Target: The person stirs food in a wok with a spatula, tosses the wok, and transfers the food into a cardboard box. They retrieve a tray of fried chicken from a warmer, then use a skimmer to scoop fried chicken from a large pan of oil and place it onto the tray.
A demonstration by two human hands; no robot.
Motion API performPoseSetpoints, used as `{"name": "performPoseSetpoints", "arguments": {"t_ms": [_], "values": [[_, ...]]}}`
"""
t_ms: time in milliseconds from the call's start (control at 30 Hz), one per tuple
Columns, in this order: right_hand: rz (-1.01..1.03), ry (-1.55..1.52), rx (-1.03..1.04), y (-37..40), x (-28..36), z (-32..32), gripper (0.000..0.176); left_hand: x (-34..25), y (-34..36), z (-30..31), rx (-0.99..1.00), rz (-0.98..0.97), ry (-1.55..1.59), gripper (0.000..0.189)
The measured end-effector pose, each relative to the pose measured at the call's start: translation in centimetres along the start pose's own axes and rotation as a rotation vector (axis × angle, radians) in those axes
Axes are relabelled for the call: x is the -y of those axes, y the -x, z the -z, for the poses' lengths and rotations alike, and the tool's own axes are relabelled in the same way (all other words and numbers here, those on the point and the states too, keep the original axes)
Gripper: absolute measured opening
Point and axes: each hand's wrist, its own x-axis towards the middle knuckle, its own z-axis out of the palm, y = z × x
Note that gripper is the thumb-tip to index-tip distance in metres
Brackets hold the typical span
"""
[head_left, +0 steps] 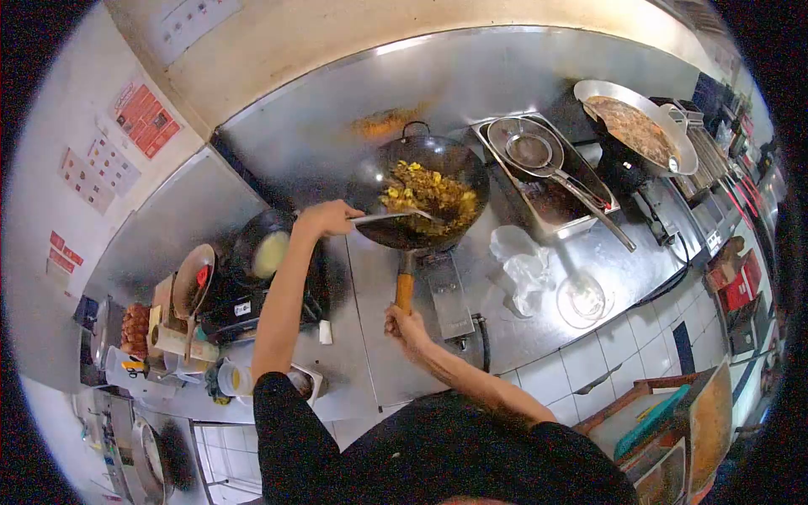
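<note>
A dark wok (370,187) sits on the stove in the middle, holding brown food mixed with yellow pieces (429,192). Its wooden handle (405,290) points toward me, and my right hand (407,328) is wrapped around the handle's lower end. From the left, my left hand (326,219) grips a metal spatula (379,217). The spatula's far end reaches into the food near the wok's front side; its blade is partly hidden there.
Strainers (530,150) rest over a rectangular metal container (551,220) right of the wok. Beyond stands a wide pan of brown liquid (631,126). A clear plastic bag (522,273) and a round clear lid or bowl (582,299) lie on the steel counter. Another pan (268,252) sits left.
</note>
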Motion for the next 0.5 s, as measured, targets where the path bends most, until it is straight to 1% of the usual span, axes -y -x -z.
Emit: {"name": "performPoseSetpoints", "arguments": {"t_ms": [33, 67, 100, 167, 200, 233, 267, 300, 333, 367, 433, 467, 500], "values": [[0.028, 0.053, -0.047, -0.4, 0.1, 0.0, 0.015, 0.2, 0.0, 0.8, -0.031, 0.059, -0.059, 0.05], [0.027, -0.012, -0.047, 1.0, 0.0, -2.0, 0.015, -1.9, 0.3, 2.0, 0.0, 0.233, -0.006, 0.049], [0.02, 0.0, -0.054, 2.5, 0.5, -3.4, 0.015, -2.6, -0.3, 0.7, 0.003, 0.234, 0.009, 0.049], [0.012, -0.089, 0.126, 3.8, 2.2, -5.7, 0.013, -3.0, -1.6, -0.3, -0.059, 0.109, -0.018, 0.048], [0.038, -0.018, 0.107, 2.9, 1.4, -4.2, 0.011, -3.1, -1.6, -0.7, -0.022, 0.112, 0.018, 0.048], [0.042, -0.021, 0.105, 1.6, 0.7, -2.0, 0.011, -2.6, -1.3, -0.5, -0.022, 0.107, 0.015, 0.048], [0.048, 0.065, 0.04, 0.0, 0.2, 0.4, 0.011, -1.5, -0.7, 0.0, 0.001, 0.065, -0.01, 0.048], [0.053, 0.141, -0.023, -0.7, -0.3, 1.3, 0.011, -0.9, 0.1, 0.7, 0.03, 0.024, -0.042, 0.049], [0.036, 0.125, -0.035, -0.2, 0.2, 0.6, 0.01, -2.2, 1.4, 2.1, 0.001, 0.094, -0.06, 0.047], [0.036, 0.125, -0.037, 1.3, 0.9, -1.1, 0.01, -2.8, 0.9, 1.6, 0.002, 0.092, -0.058, 0.047], [0.044, -0.093, 0.099, 4.1, 2.2, -4.9, 0.009, -3.4, -0.9, 0.1, -0.126, 0.179, 0.04, 0.045], [0.007, -0.069, 0.108, 4.3, 2.6, -5.0, 0.01, -3.7, -1.4, -0.6, -0.095, 0.17, 0.008, 0.042], [0.015, -0.07, 0.111, 3.0, 1.6, -3.3, 0.01, -2.8, -1.6, -2.1, -0.196, -0.028, 0.078, 0.041]]}}
